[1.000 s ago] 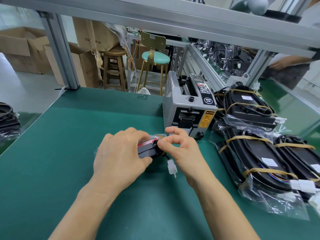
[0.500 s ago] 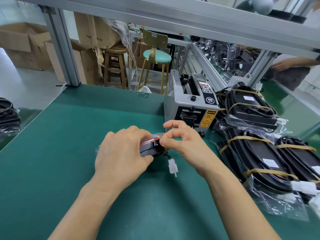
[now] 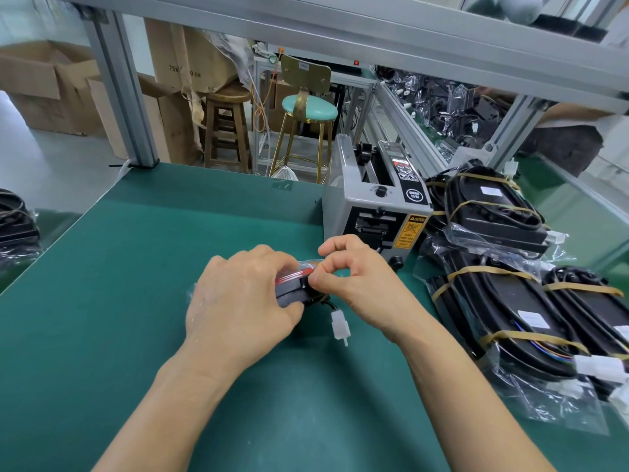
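Cabling in a plastic bag [image 3: 15, 229] sits at the far left, off the green mat [image 3: 136, 267]. Near the mat's middle, your left hand [image 3: 238, 308] is curled over a black module [image 3: 291, 292] and grips it from above, so most of the module is hidden under your palm. The module lies inside a clear bag [image 3: 306, 262], and a red strip shows just past your fingertips. Your right hand [image 3: 367, 287] meets it from the other side: thumb and forefinger pinch the bag's end, with the other fingers curled in. Below that pinch, a white connector [image 3: 340, 327] on a short lead shows just beside your right wrist. Behind your right hand stands a grey tape dispenser [image 3: 374, 202], close but apart. Right of it, banded black units in bags [image 3: 503, 311] lie piled along the mat's right side.
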Demonstrator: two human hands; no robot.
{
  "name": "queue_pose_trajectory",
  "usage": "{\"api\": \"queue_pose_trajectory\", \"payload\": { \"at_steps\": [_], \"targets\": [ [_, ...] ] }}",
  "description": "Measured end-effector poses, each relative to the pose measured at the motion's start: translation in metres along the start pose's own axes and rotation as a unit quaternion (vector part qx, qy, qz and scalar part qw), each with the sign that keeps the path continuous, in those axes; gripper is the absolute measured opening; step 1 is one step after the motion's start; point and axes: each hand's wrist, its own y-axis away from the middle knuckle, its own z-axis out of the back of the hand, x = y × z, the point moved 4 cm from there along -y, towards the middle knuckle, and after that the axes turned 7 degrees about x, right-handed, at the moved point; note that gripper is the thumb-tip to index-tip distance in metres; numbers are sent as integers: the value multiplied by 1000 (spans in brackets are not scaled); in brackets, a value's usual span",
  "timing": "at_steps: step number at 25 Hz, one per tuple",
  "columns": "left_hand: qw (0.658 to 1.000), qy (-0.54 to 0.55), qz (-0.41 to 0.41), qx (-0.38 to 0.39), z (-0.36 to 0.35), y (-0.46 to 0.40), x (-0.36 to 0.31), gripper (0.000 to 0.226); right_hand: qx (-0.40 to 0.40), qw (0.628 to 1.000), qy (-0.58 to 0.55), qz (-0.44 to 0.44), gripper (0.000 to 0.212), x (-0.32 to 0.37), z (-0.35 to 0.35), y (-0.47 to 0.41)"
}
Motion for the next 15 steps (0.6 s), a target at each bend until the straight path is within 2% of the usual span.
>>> {"api": "queue_pose_trajectory", "payload": {
  "at_steps": [3, 7, 15],
  "targets": [
    [1000, 18, 13, -19, 1, -2, 0, 15, -7, 1000, -22, 5, 18, -1, -1, 0],
    [1000, 15, 19, -15, 1, -3, 1, 16, -15, 995, -96, 16, 22, -4, -4, 0],
    [999, 26, 29, -16, 4, -3, 0, 13, -27, 990, -133, 26, 22, -8, -8, -3]
  ]
}}
